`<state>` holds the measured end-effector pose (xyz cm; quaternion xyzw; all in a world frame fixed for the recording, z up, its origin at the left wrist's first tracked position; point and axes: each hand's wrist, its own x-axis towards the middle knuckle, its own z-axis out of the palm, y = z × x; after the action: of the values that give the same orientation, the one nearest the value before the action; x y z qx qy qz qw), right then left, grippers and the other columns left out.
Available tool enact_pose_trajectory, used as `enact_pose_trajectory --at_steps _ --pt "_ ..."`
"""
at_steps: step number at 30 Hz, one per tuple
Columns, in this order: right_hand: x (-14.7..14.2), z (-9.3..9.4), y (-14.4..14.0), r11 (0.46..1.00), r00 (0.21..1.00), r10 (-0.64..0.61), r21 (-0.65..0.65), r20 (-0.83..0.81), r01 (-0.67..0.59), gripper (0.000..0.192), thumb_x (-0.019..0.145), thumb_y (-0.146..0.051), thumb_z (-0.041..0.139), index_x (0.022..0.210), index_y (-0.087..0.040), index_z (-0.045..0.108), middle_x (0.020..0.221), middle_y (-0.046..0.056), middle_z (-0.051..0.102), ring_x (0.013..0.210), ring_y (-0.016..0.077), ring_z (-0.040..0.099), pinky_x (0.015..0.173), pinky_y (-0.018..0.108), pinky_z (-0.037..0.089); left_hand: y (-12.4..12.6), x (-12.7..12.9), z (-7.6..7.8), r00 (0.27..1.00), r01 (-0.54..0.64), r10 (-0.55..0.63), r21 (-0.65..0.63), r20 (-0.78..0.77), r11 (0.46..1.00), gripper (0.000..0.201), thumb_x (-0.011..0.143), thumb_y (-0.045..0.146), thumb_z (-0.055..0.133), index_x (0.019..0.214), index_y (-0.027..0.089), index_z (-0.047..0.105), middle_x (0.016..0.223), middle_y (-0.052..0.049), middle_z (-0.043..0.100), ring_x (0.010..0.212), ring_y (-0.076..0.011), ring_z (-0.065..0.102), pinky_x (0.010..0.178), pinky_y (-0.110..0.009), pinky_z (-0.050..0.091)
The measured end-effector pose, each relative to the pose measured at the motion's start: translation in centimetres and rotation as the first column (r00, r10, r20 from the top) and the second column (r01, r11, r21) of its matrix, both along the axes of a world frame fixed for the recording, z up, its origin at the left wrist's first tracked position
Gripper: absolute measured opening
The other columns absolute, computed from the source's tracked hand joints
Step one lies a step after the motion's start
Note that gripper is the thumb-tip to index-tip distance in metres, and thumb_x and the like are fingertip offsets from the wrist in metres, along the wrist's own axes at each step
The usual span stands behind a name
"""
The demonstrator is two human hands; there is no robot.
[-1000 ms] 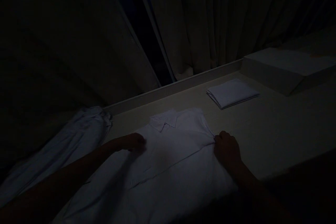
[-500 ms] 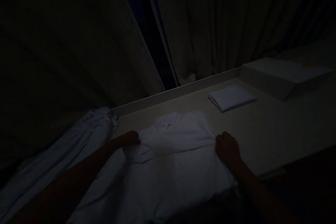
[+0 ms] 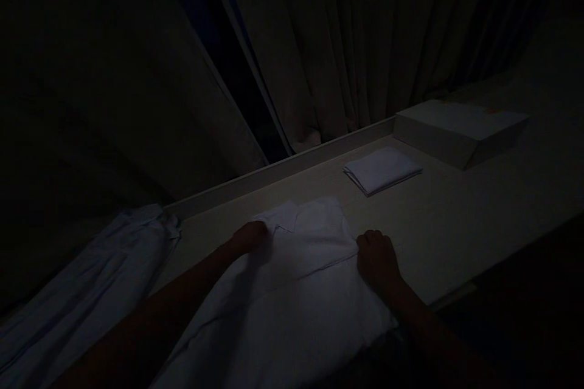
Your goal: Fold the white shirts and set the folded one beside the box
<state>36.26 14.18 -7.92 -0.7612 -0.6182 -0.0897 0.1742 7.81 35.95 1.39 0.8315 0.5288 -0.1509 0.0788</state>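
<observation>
The scene is very dark. A white collared shirt (image 3: 301,279) lies flat on a pale table (image 3: 456,225), its collar toward the far edge. My left hand (image 3: 250,237) rests on the shirt's left shoulder next to the collar, fingers curled on the cloth. My right hand (image 3: 376,258) is closed on the shirt's right edge, where a fold line runs across the fabric. Whether either hand pinches the cloth or only presses on it is hard to tell in the dark.
A small folded white cloth (image 3: 381,170) lies farther back on the table. A flat pale box (image 3: 456,130) sits behind it to the right. Another light garment (image 3: 86,292) drapes off the table's left end. Curtains (image 3: 347,42) hang behind the raised back ledge.
My left hand has moved up and to the right along the shirt toward the collar. My right hand stays on the right edge. The view has shifted a little.
</observation>
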Motion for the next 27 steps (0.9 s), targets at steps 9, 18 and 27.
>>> enact_pose_trajectory --at_steps 9,18,27 --pt "-0.4 0.8 -1.2 0.999 0.998 0.031 0.042 -0.049 -0.029 0.012 0.082 -0.014 0.056 0.091 -0.017 0.062 0.091 0.009 0.058 0.089 0.0244 0.045 0.082 0.039 0.032 2.0 19.5 -6.2 0.947 0.137 -0.130 -0.006 0.294 0.991 0.049 0.083 0.056 0.052 0.098 0.013 0.071 0.109 -0.018 0.069 0.103 -0.0255 0.063 0.079 -0.027 0.044" --pt "-0.6 -0.1 -1.2 0.998 0.999 0.049 -0.032 -0.003 -0.049 0.014 0.081 -0.010 0.057 0.089 -0.017 0.066 0.090 0.011 0.061 0.089 0.0254 0.048 0.082 0.041 0.034 4.1 22.2 -8.9 0.887 -0.119 0.147 -0.092 0.437 0.989 0.037 0.079 0.049 0.059 0.077 0.014 0.069 0.074 -0.010 0.069 0.063 -0.0167 0.064 0.056 -0.025 0.038" --pt "-1.0 0.2 -0.7 0.998 0.999 0.023 -0.049 -0.044 -0.025 0.020 0.086 -0.013 0.050 0.095 -0.014 0.068 0.109 0.014 0.064 0.103 0.0293 0.052 0.087 0.046 0.040 2.9 21.7 -8.9 0.763 -0.156 0.197 -0.120 0.615 0.980 0.040 0.080 0.050 0.061 0.099 0.015 0.065 0.090 -0.009 0.070 0.077 -0.0158 0.064 0.063 -0.024 0.042"
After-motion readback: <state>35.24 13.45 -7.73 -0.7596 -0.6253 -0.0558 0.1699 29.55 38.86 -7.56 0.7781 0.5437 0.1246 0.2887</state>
